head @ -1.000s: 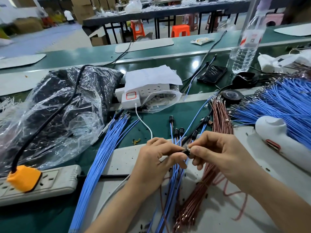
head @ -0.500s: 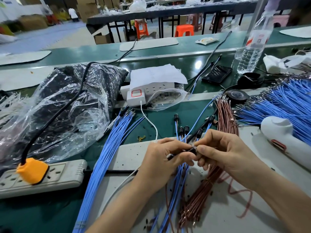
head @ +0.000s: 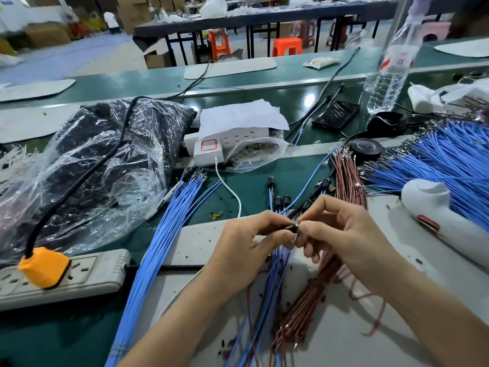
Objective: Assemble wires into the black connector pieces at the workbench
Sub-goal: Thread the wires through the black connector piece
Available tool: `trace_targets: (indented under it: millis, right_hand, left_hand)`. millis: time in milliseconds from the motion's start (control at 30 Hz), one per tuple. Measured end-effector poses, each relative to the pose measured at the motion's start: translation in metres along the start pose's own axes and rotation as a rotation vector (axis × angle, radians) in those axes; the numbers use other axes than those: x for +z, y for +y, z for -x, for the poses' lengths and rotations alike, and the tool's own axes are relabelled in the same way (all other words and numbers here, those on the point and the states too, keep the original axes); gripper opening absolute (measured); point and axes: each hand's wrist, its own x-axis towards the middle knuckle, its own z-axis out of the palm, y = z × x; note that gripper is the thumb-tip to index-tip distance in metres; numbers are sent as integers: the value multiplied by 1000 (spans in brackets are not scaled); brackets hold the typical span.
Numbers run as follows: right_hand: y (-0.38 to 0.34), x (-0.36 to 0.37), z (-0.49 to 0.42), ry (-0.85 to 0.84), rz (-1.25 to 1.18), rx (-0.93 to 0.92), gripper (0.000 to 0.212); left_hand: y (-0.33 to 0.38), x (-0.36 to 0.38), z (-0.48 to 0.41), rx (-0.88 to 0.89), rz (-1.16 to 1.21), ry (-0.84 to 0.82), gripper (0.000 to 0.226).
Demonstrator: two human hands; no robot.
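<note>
Both hands [head: 246, 250] pinch small black connector [head: 291, 228] (blue-wired).

On the green workbench [head: 264, 178] lay blue wires [head: 169, 234] and copper-brown wires [head: 349, 178], crossing a pale grey mat [head: 201, 242] speckled with dark flecks, and the black connector [head: 290, 227] matched the black tape roll [head: 366, 149] and black phone [head: 336, 116] farther back. An orange plug [head: 43, 267] with a black cable [head: 79, 178] sat in a dirty off-white power strip [head: 90, 274], while a white charger [head: 209, 148] bore a red-orange rectangular outline and trailed a white cord [head: 230, 192]. The white tool [head: 444, 215] carried a red stripe, the clear bottle [head: 394, 62] a white and red label, and the stools [head: 287, 46] were orange
</note>
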Motion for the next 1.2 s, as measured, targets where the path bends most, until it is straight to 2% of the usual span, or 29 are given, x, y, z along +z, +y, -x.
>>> trace_targets:
  millis: [200,300,467,533,633,700,833,1200]
  right_hand:
    - [-4,-4,5,56,73,-115,17]
    - [-4,-3,5,62,106,-107,32]
    - [-7,-21,-3,222,-70,-103,39]
    - [-6,-20,-4,212,-137,-84,34]
    - [-3,-7,-2,71,-243,-57,10]
    - [-2,-2,1,7,-287,-59,12]
    - [-1,2,3,22,-238,-93,11]
    - [3,6,4,71,-113,-164,5]
  left_hand:
    - [3,9,0,56,-56,34,14]
    - [5,11,2,64,-68,14,8]
    - [-3,7,4,51,-137,-6,10]
    - [-2,5,3,63,-116,11,10]
    - [-1,5,2,75,-99,28,14]
    - [-1,5,3,62,-76,30,21]
    - [1,3,3,81,-62,62,38]
    - [-3,5,3,133,-134,54,16]
